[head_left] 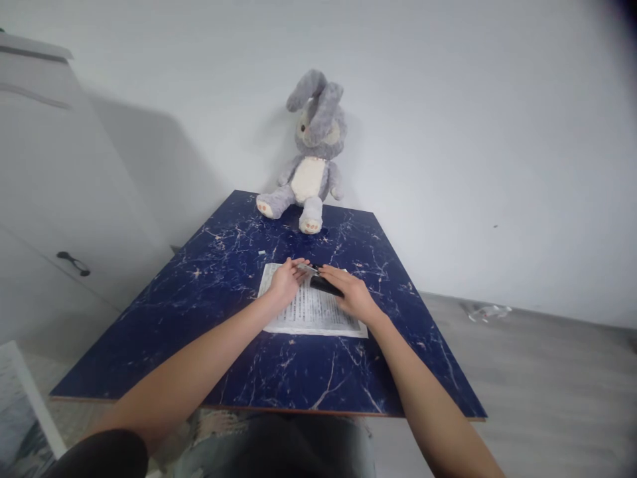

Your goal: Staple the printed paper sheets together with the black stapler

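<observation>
Over the sheets of printed paper, my right hand is closed around a black stapler, its fingers lying along the top. The stapler looks opened up, with a silver metal part showing towards the left. My left hand has its fingertips at that metal end and seems to grip it; the exact contact is too small to make out. Both hands partly cover the paper, which lies flat on the table. A small pale piece rests on the tabletop just beyond the paper's far left corner.
A grey plush rabbit sits at the far end of the blue marbled table, against the white wall. On the left stands a white cabinet with a dark handle. Clear plastic wrapping lies on the floor to the right.
</observation>
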Action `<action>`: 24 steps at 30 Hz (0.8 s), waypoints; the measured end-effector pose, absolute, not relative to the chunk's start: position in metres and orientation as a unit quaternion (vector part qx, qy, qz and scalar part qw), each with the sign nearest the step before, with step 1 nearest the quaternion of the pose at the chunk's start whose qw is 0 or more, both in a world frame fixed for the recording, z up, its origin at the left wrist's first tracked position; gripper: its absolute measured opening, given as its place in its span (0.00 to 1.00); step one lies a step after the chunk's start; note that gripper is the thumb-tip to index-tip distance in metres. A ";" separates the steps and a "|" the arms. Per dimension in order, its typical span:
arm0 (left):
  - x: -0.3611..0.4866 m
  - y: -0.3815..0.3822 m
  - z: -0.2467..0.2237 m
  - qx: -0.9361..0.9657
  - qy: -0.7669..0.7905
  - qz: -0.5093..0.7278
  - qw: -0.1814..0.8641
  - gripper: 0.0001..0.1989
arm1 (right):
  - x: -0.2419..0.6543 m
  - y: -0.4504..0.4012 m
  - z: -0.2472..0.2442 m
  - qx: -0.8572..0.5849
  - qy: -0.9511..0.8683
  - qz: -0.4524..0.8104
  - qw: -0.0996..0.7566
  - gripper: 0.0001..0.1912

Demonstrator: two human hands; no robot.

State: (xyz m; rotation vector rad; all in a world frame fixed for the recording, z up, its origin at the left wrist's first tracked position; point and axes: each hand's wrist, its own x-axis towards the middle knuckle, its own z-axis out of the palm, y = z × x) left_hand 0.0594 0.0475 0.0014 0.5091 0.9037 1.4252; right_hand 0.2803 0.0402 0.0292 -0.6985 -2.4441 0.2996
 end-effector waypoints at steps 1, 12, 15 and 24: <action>0.058 0.047 0.003 0.216 0.389 0.613 0.652 0.19 | 0.278 0.039 0.030 -0.251 -0.925 0.073 0.277 0.36; 0.057 0.047 0.014 0.188 0.341 0.602 0.697 0.18 | 0.269 0.035 0.034 -0.240 -0.940 -0.137 0.200 0.25; 0.057 0.048 0.015 0.150 0.317 0.605 0.715 0.18 | 0.270 0.038 0.030 -0.221 -0.929 -0.203 0.216 0.24; 0.055 0.044 0.006 0.253 0.341 0.625 0.655 0.06 | 0.266 0.037 0.030 -0.230 -0.926 -0.228 0.193 0.20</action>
